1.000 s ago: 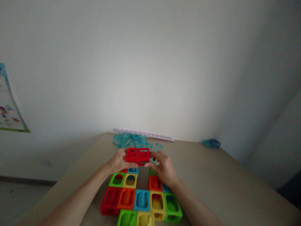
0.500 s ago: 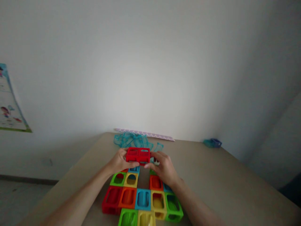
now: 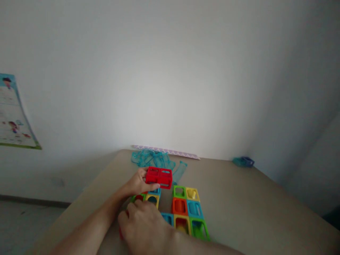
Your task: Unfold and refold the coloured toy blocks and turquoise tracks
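In the head view, my left hand (image 3: 140,183) grips a pair of joined red toy blocks (image 3: 159,177) by their left side, lifted above the other blocks. My right hand (image 3: 148,226) has crossed to the left, its fingers curled down over the left part of the block layout. Its back hides whatever the fingertips grip; red shows beside them. To its right stand hollow blocks in green, yellow, orange and blue (image 3: 195,209), side by side in rows. A yellow block (image 3: 156,199) and a blue one lie just beyond the right hand.
Crumpled translucent blue strips (image 3: 152,158) lie at the back of the table (image 3: 239,202). Behind them a patterned purple strip (image 3: 170,152) runs along the wall. A small blue and purple object (image 3: 243,162) sits at the back right. A poster (image 3: 17,113) hangs on the left.
My right hand has let go of the red blocks and moved left and nearer, over the layout. My left hand alone holds the red pair, now tilted. The view has shifted slightly.
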Demonstrator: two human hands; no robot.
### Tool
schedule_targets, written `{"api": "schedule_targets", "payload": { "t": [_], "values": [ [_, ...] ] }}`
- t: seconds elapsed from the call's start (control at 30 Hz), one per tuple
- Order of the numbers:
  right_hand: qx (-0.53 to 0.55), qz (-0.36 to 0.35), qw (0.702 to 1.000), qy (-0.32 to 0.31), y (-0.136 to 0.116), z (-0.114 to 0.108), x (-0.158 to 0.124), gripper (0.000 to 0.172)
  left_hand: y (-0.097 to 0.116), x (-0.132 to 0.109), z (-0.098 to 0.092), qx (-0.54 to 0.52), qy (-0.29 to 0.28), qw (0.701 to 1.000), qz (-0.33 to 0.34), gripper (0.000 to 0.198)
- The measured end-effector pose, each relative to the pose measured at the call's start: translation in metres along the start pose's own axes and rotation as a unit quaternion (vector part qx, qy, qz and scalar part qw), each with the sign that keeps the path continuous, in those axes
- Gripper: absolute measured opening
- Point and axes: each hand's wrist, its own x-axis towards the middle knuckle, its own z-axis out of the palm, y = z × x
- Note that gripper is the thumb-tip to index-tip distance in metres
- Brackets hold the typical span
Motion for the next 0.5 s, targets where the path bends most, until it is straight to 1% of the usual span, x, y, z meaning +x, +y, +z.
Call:
{"api": "schedule_targets", "payload": {
  "t": [0.07,0.13,0.17,0.27,0.33,0.4,0.47,0.5],
  "values": [
    [0.024,-0.024,0.999,-0.003,0.0,0.011,0.001,0.021,0.0,0.0,-0.001,0.018,-0.004,1.0,0.024,0.027],
    [0.029,-0.044,0.999,0.005,0.003,0.015,-0.001,0.028,0.0,0.0,-0.001,0.021,-0.009,0.999,0.033,0.026],
    [0.021,-0.052,0.998,0.011,0.004,0.015,-0.002,0.029,0.0,0.0,-0.001,0.023,-0.009,0.999,0.034,0.025],
    [-0.006,-0.051,0.998,0.028,0.004,0.016,-0.004,0.023,0.001,0.0,0.0,0.025,-0.007,0.999,0.033,0.024],
    [0.002,-0.029,0.999,0.039,0.002,0.017,-0.004,0.017,0.0,0.0,0.0,0.015,-0.007,1.0,0.023,0.025],
    [0.042,0.014,0.998,0.052,0.001,0.017,-0.003,0.012,-0.002,0.0,0.001,-0.006,-0.01,1.0,0.008,0.027],
    [0.136,0.069,0.985,0.074,0.003,0.012,-0.004,0.013,-0.004,-0.001,0.002,-0.032,-0.008,0.999,-0.001,0.033],
    [0.198,0.094,0.971,0.093,0.006,0.007,-0.006,0.015,-0.005,-0.002,0.002,-0.037,0.002,0.999,0.002,0.035]
  ]
}}
